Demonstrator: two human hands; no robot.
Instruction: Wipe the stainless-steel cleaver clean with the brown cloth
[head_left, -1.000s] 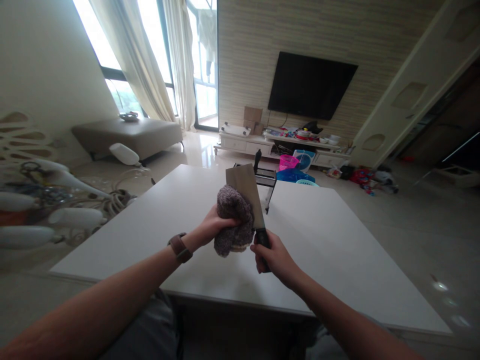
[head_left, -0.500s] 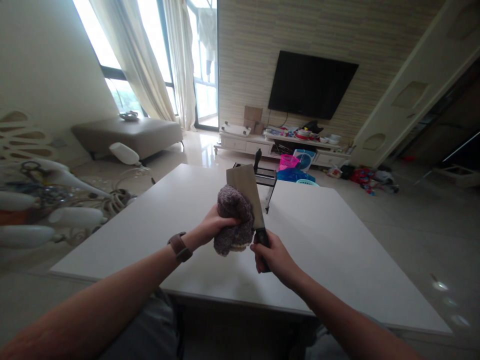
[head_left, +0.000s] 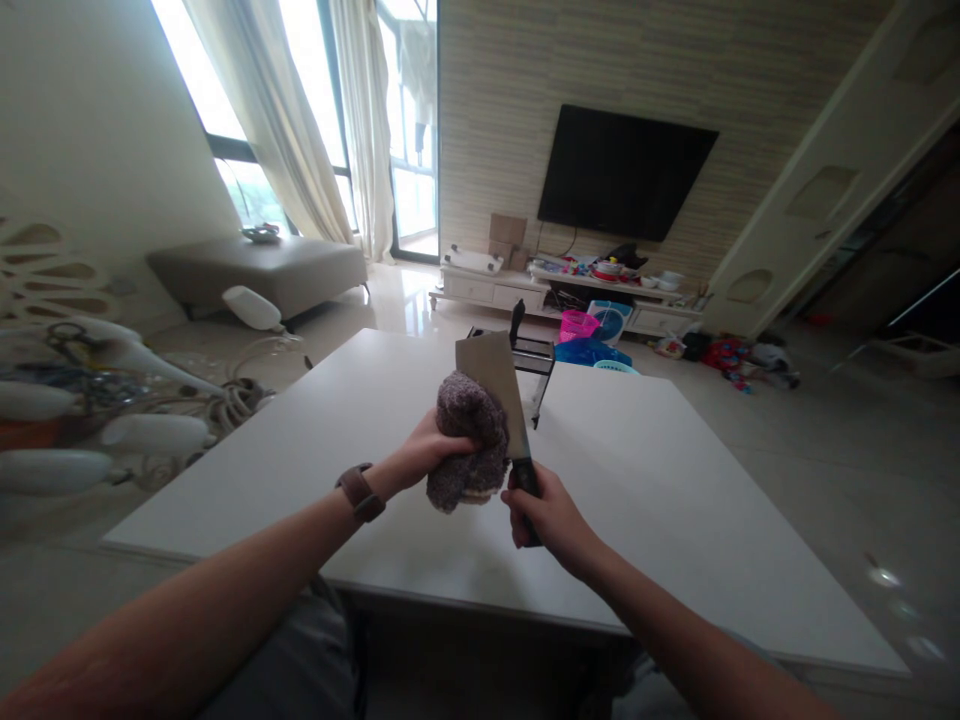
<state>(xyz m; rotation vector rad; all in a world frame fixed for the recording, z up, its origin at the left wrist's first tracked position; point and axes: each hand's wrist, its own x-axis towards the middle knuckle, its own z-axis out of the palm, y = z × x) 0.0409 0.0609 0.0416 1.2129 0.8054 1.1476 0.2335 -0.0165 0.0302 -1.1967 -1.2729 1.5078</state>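
Observation:
My right hand (head_left: 546, 512) is closed round the black handle of a cleaver (head_left: 496, 372), whose broad blade points up and away over the white table (head_left: 675, 500). My left hand (head_left: 429, 452) grips a fuzzy grey-purple cloth (head_left: 468, 440) and presses it against the blade's left face, low near the handle. A brown watch sits on my left wrist. Both hands hover above the table's middle.
A black knife rack (head_left: 534, 358) stands on the table's far edge behind the blade. Beyond are a wall TV (head_left: 622, 172), a low white cabinet (head_left: 495, 288) with clutter, a grey bench (head_left: 262, 268) and curtained windows. White objects and cables (head_left: 135, 400) lie at left.
The hands, cloth and cleaver have barely shifted; the view has drifted slightly.

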